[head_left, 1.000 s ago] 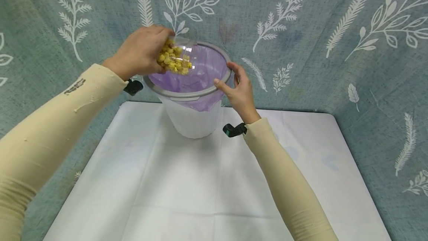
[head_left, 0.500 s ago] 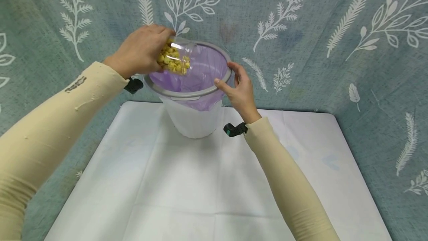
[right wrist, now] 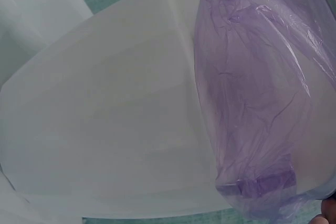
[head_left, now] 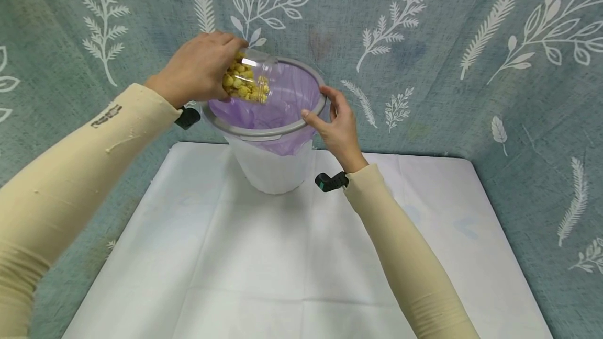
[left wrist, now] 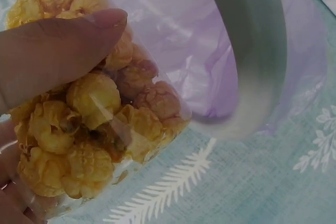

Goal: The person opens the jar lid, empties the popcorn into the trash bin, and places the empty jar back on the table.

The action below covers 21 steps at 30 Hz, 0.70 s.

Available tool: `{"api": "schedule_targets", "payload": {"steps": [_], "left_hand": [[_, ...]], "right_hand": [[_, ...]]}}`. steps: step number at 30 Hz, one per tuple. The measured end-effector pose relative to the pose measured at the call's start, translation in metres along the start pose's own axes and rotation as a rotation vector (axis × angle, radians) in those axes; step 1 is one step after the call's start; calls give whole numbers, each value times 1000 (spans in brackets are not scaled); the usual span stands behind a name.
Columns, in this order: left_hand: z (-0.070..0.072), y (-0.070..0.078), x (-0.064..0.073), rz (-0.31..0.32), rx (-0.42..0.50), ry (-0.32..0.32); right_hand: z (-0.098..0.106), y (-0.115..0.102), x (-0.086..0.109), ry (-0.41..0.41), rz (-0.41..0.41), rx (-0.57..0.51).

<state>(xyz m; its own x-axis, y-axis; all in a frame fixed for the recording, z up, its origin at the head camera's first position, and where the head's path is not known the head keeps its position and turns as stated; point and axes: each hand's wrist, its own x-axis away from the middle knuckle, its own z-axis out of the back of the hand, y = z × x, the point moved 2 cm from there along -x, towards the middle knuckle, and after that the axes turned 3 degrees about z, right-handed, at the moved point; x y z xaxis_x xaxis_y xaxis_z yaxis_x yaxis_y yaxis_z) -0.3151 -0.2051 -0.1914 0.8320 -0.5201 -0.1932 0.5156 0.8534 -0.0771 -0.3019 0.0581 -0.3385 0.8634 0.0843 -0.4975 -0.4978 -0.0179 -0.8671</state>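
Observation:
My left hand (head_left: 200,69) grips a clear plastic jar (head_left: 256,61) holding yellow popcorn (head_left: 242,83). The jar lies nearly sideways, its mouth to the right, above a white trash can (head_left: 270,166). A grey rim ring (head_left: 264,134) tops the can, and a purple bag (head_left: 294,88) lines it and hangs over the edge. In the left wrist view, the thumb (left wrist: 68,40) presses on the jar wall with popcorn behind it. My right hand (head_left: 336,130) holds the rim on its right side, thumb and fingers apart along it. The right wrist view shows mostly the can's wall (right wrist: 115,114) and the overhanging bag (right wrist: 252,93).
The can stands near the back edge of a table with a white cloth (head_left: 264,255). A teal curtain (head_left: 339,30) with white leaf prints hangs close behind and at both sides. Black wrist cameras (head_left: 330,182) sit on both wrists.
My left hand and the jar have risen very slightly. The popcorn near the jar's mouth has shifted a little. The right hand and the can have stayed in place.

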Motion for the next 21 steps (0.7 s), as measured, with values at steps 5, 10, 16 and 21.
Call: {"api": "schedule_targets", "payload": {"steps": [5, 10, 16, 21], "left_hand": [[1, 2, -1, -6, -13, 1], [2, 3, -2, -21, -30, 15], [3, 4, -3, -32, -43, 16], [3, 6, -3, -29, -51, 15]], "right_hand": [[0, 0, 0, -2, 4, 4], [1, -1, 0, -1, 2, 3], [0, -1, 1, 1, -4, 6], [1, 0, 0, 2, -4, 3]]}}
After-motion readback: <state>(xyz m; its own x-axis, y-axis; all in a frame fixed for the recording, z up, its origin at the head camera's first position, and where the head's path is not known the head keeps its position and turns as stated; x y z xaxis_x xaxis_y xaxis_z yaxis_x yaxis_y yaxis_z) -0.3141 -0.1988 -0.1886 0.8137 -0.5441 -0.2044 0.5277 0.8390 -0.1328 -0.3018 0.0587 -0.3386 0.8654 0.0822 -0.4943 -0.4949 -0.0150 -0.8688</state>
